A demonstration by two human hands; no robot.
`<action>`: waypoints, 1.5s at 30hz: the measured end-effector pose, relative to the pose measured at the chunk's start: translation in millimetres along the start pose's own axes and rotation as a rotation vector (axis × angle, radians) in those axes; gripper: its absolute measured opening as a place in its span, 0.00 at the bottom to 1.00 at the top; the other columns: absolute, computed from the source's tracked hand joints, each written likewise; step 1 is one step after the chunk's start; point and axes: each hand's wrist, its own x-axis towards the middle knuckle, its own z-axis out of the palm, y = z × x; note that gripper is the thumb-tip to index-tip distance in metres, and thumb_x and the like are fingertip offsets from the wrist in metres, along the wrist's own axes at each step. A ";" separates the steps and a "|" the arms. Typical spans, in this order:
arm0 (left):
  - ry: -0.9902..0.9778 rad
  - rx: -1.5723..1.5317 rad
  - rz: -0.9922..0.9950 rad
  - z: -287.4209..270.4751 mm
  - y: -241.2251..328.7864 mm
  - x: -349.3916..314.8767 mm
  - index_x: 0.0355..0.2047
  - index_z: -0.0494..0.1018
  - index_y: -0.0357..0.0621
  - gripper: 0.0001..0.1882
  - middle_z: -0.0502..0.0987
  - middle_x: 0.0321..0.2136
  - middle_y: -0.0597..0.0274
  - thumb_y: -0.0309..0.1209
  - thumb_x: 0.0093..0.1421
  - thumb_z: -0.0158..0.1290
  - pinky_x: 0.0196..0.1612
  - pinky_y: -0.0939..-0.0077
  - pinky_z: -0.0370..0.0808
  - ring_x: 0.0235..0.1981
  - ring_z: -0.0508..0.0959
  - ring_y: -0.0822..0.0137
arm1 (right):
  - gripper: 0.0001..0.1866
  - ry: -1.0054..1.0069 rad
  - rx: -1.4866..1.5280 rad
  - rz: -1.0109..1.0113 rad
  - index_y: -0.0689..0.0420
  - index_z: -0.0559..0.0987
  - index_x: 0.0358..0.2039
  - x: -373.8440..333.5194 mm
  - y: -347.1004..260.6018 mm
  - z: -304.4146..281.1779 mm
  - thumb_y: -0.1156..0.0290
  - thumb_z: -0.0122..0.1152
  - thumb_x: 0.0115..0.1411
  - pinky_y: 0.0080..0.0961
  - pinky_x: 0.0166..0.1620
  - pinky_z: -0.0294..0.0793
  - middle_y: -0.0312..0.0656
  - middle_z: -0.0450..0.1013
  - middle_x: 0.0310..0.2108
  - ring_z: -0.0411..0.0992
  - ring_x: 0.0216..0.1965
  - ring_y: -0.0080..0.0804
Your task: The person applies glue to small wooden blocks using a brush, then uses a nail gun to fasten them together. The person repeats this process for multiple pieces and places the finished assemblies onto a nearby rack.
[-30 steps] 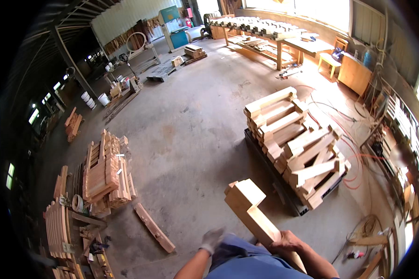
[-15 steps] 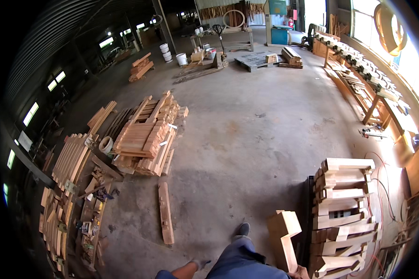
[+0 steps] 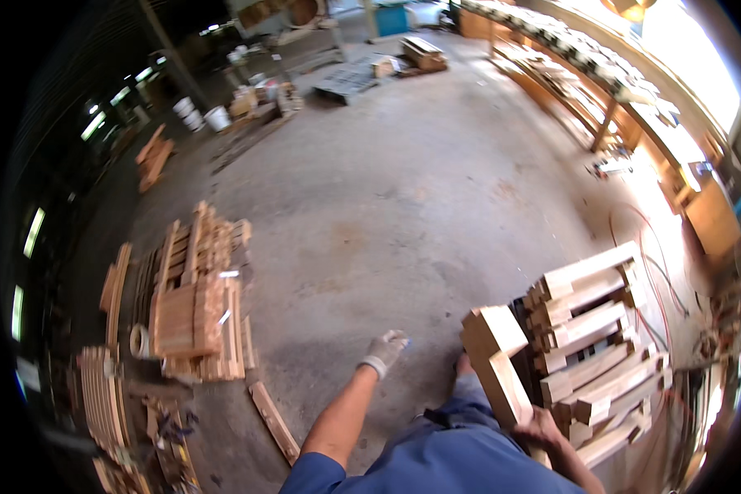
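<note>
My right hand is bare and closed round the lower part of a pale wooden post. A thicker block forms the post's upper end, making a step. The post is held tilted beside my body, left of a stack of similar pale timber pieces; I cannot tell whether they touch. Out ahead over the floor reaches my left hand in a light glove with bluish fingertips. Its fingers look loosely stretched, slightly blurred, and nothing shows in them.
A single wooden board lies on the concrete floor at the lower left. Beyond it stands a stack of brown timber, with more lumber farther left. A long workbench runs along the windows. Hoses trail beside the pale stack; a pallet lies farther off.
My gloved left hand and forearm have come into view. The view has turned, so the brown stack sits lower and farther left. The post stays in my right hand, which now shows more fully.
</note>
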 end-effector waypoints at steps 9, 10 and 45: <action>-0.057 0.625 -0.187 -35.6 -102.6 86.0 0.55 0.82 0.42 0.23 0.86 0.41 0.61 0.47 0.72 0.54 0.45 0.59 0.79 0.37 0.82 0.58 | 0.35 -0.041 0.141 0.031 0.67 0.82 0.52 159.4 -161.7 -103.6 0.61 0.81 0.45 0.29 0.54 0.79 0.44 0.83 0.45 0.80 0.45 0.30; -0.097 0.600 -0.264 -34.1 -102.9 77.8 0.54 0.82 0.41 0.24 0.86 0.41 0.60 0.48 0.72 0.53 0.46 0.58 0.79 0.38 0.82 0.57 | 0.36 -0.028 0.111 0.015 0.67 0.82 0.52 171.0 -185.6 -116.0 0.59 0.81 0.45 0.30 0.54 0.79 0.44 0.83 0.45 0.80 0.45 0.30; -0.132 0.835 0.030 -120.1 470.6 923.9 0.52 0.81 0.41 0.24 0.85 0.48 0.45 0.47 0.69 0.54 0.54 0.57 0.78 0.51 0.84 0.49 | 0.40 0.060 0.027 0.163 0.64 0.84 0.52 793.9 -645.1 -503.6 0.48 0.77 0.44 0.33 0.55 0.79 0.49 0.83 0.46 0.81 0.48 0.38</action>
